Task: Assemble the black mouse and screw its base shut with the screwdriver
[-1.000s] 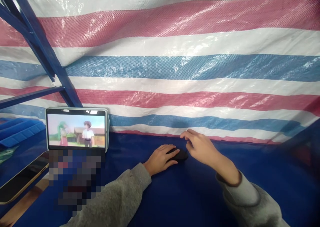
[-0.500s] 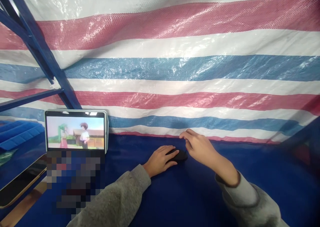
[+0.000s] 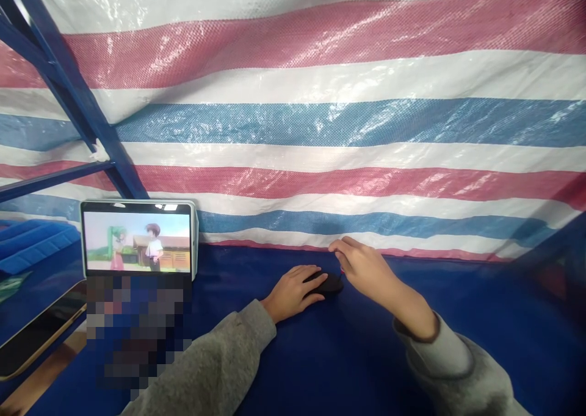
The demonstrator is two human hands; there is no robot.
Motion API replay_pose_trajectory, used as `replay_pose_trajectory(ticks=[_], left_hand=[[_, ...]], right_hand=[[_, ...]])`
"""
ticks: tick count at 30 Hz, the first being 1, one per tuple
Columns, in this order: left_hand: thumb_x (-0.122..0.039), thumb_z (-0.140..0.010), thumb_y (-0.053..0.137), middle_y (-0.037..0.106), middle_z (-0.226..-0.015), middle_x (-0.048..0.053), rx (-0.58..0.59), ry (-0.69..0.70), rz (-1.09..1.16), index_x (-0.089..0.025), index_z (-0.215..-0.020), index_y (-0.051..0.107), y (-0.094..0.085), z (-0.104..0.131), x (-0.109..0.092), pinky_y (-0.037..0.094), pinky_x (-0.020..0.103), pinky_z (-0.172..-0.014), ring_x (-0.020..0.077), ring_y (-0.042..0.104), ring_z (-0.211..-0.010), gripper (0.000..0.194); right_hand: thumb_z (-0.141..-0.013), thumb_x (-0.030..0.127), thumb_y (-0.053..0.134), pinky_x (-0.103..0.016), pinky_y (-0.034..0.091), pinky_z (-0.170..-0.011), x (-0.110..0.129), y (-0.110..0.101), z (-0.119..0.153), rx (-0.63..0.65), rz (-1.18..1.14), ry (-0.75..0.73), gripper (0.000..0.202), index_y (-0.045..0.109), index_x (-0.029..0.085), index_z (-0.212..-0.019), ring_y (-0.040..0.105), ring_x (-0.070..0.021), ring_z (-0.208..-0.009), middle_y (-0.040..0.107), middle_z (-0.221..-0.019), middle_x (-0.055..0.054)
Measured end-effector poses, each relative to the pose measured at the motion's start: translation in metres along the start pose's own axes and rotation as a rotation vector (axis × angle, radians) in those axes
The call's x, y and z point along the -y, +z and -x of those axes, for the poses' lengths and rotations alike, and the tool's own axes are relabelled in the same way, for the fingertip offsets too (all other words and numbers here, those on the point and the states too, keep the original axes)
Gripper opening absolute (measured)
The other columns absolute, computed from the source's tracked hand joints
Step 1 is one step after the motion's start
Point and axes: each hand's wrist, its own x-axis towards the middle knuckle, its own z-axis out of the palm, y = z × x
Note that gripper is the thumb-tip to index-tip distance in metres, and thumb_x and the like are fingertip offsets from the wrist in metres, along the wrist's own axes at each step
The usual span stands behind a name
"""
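A flat, black, rounded object shaped like a computer mouse (image 3: 330,283) lies on the dark blue tabletop. My left hand (image 3: 296,293) rests over its left side, thumb near and fingers far, gripping it. Just above its right end, my right hand (image 3: 361,266) is closed in a pinch with the wrist bent. A tiny red bit shows beneath those fingers, close to the black object's edge. The fingers hide most of whatever they hold, so its kind cannot be told.
A tablet (image 3: 140,239) in a pale case stands at the left, playing a cartoon. Near it lies a phone (image 3: 41,330) with a dark screen, beside a blurred-out patch. Blue ribbed plastic (image 3: 34,242) sits far left. Striped sheeting (image 3: 320,181) and a blue metal frame (image 3: 86,111) enclose the back.
Both hands stay nearly where they were. The small red bit under my right fingers now shows more clearly. The cartoon picture has changed slightly.
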Motion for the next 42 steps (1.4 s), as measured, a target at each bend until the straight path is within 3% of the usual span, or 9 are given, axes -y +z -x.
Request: replay_pose_trajectory(ticks=[5, 10, 14, 18, 24, 28, 35, 39, 42], left_hand=[[-0.045, -0.097, 0.049, 0.056, -0.133, 0.011, -0.01, 0.005, -0.016, -0.023, -0.138, 0.048, -0.0002, -0.0003, -0.0002, 0.045, 0.045, -0.105, 0.0256, 0.052, -0.125, 0.047], [-0.045, -0.097, 0.049, 0.055, -0.134, 0.011, 0.006, 0.008, -0.021, -0.023, -0.138, 0.048, -0.0001, -0.0005, -0.0003, 0.045, 0.044, -0.105, 0.0253, 0.051, -0.126, 0.047], [-0.045, -0.097, 0.049, 0.055, -0.134, 0.011, 0.004, 0.007, -0.019, -0.022, -0.138, 0.048, 0.0002, -0.0008, -0.0003, 0.044, 0.044, -0.106, 0.0253, 0.051, -0.127, 0.047], [-0.045, -0.097, 0.049, 0.056, -0.134, 0.011, 0.006, 0.011, -0.017, -0.022, -0.137, 0.049, -0.0005, -0.0012, -0.0006, 0.044, 0.044, -0.106, 0.0251, 0.052, -0.126, 0.046], [-0.044, -0.097, 0.049, 0.055, -0.135, 0.011, 0.004, 0.012, -0.012, -0.023, -0.139, 0.047, -0.0006, -0.001, -0.0009, 0.043, 0.044, -0.107, 0.0248, 0.051, -0.127, 0.047], [-0.045, -0.097, 0.05, 0.055, -0.134, 0.011, -0.003, 0.006, -0.007, -0.023, -0.138, 0.047, 0.0004, -0.0003, -0.0005, 0.043, 0.044, -0.106, 0.0249, 0.051, -0.127, 0.047], [-0.045, -0.097, 0.049, 0.055, -0.134, 0.011, -0.004, 0.016, -0.011, -0.023, -0.138, 0.048, 0.0003, 0.0, 0.0003, 0.045, 0.045, -0.105, 0.0255, 0.051, -0.127, 0.046], [-0.045, -0.097, 0.048, 0.056, -0.132, 0.011, 0.004, 0.006, -0.005, -0.023, -0.137, 0.048, -0.0014, -0.0005, -0.0009, 0.045, 0.044, -0.104, 0.0253, 0.053, -0.124, 0.046], [-0.045, -0.097, 0.049, 0.056, -0.131, 0.011, 0.016, 0.005, -0.002, -0.022, -0.137, 0.049, -0.0028, -0.001, -0.0021, 0.046, 0.043, -0.102, 0.0253, 0.055, -0.12, 0.046]], right_hand=[[-0.08, 0.004, 0.041, -0.027, 0.036, -0.067, -0.0011, -0.0019, 0.0011, 0.003, 0.038, -0.027, 0.036, 0.062, 0.02, -0.105, 0.061, -0.0144, -0.073, 0.063, -0.107, -0.004], [-0.089, 0.011, 0.037, -0.027, 0.035, -0.064, -0.002, -0.0014, 0.0007, 0.001, 0.046, -0.004, 0.032, 0.064, 0.02, -0.102, 0.061, -0.0159, -0.071, 0.067, -0.09, -0.003], [-0.083, 0.006, 0.039, -0.027, 0.035, -0.064, 0.0001, -0.0032, 0.0019, 0.017, 0.055, -0.026, 0.038, 0.063, 0.022, -0.108, 0.061, -0.0138, -0.068, 0.066, -0.102, -0.003], [-0.077, 0.005, 0.042, -0.027, 0.036, -0.068, 0.0015, -0.0049, 0.0023, 0.042, 0.042, -0.023, 0.039, 0.063, 0.021, -0.107, 0.063, -0.0162, -0.078, 0.066, -0.104, -0.003], [-0.091, 0.013, 0.035, -0.026, 0.037, -0.065, 0.0007, -0.0023, 0.0011, 0.025, 0.016, 0.009, 0.034, 0.062, 0.021, -0.109, 0.062, -0.0159, -0.075, 0.068, -0.095, -0.005], [-0.082, 0.005, 0.04, -0.026, 0.038, -0.067, 0.001, -0.0022, 0.0013, 0.028, 0.011, -0.026, 0.041, 0.062, 0.021, -0.113, 0.062, -0.014, -0.073, 0.065, -0.107, -0.005], [-0.088, 0.01, 0.037, -0.026, 0.037, -0.065, -0.0013, -0.0024, 0.0011, 0.02, -0.005, -0.012, 0.031, 0.065, 0.02, -0.096, 0.062, -0.0153, -0.073, 0.068, -0.09, -0.004], [-0.079, 0.006, 0.044, -0.026, 0.038, -0.068, -0.0017, -0.0035, 0.0009, 0.012, 0.002, -0.021, 0.033, 0.065, 0.02, -0.101, 0.062, -0.0156, -0.076, 0.067, -0.097, -0.004], [-0.087, 0.013, 0.04, -0.027, 0.038, -0.067, -0.0027, -0.0022, -0.001, -0.004, -0.021, 0.038, 0.028, 0.063, 0.019, -0.102, 0.062, -0.0175, -0.074, 0.068, -0.086, -0.004]])
